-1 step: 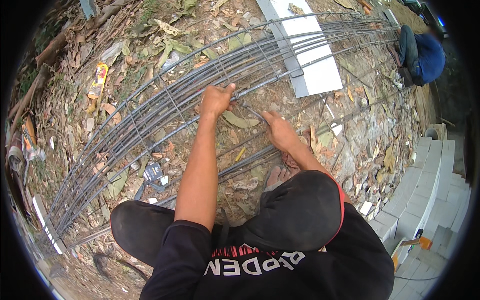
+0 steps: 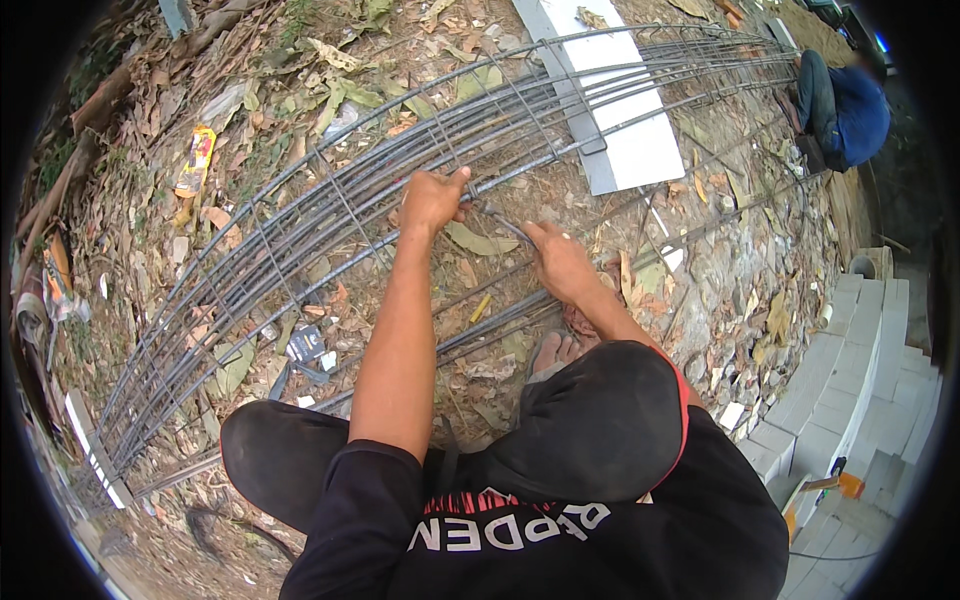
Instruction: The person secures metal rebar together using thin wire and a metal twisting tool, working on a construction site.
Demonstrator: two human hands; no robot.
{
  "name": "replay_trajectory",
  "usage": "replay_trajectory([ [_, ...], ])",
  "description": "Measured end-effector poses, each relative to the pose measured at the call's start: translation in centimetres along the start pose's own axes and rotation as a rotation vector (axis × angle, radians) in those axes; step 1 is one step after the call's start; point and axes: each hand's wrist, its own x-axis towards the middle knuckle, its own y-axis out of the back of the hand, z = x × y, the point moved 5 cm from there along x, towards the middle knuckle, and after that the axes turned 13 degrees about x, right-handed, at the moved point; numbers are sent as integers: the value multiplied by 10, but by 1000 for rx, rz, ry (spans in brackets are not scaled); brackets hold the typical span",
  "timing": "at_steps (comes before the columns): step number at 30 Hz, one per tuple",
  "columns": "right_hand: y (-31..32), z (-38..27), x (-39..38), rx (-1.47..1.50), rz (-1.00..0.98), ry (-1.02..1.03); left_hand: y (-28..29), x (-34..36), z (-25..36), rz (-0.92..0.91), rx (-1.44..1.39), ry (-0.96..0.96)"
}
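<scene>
A long cage of steel reinforcing bars (image 2: 330, 192), crossed by thin square stirrups, curves over the ground before me. My left hand (image 2: 432, 202) is closed at its near bar, thumb on top; whether wire is also in the fingers is hidden. To the right, my right hand (image 2: 562, 262) grips the end of a slim, grey, curved metal tool (image 2: 510, 225). Its far tip reaches toward the near bar beside my left hand. Its exact kind is too small to make out.
A white board (image 2: 640, 150) lies under the cage. More loose bars (image 2: 490, 325) run by my foot. Far right, another person (image 2: 850, 110) crouches at the cage's end. Grey blocks (image 2: 850, 370) are stacked at right. Dry leaves and litter, including a yellow wrapper (image 2: 197, 160), cover the ground.
</scene>
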Motion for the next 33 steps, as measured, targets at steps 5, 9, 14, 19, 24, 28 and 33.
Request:
replay_trajectory([
  [5,2,-4,5,-275,48,117,-1,-3,1,-28,-76,31],
  [9,3,-8,4,-292,-6,147,3,-9,7,-14,-54,14],
  [14,-1,-18,7,-282,-77,80,4,-14,9,-20,-65,48],
  [19,10,-19,16,-286,-36,80,4,-8,6,-16,-45,26],
  [24,0,-22,14,296,-164,-81,-2,-1,5,-47,-66,42],
  [28,-13,-20,-3,333,-50,-208,-1,-1,-3,-37,-23,67],
  [33,-1,-15,-5,-321,349,144,0,2,-9,-32,29,70],
])
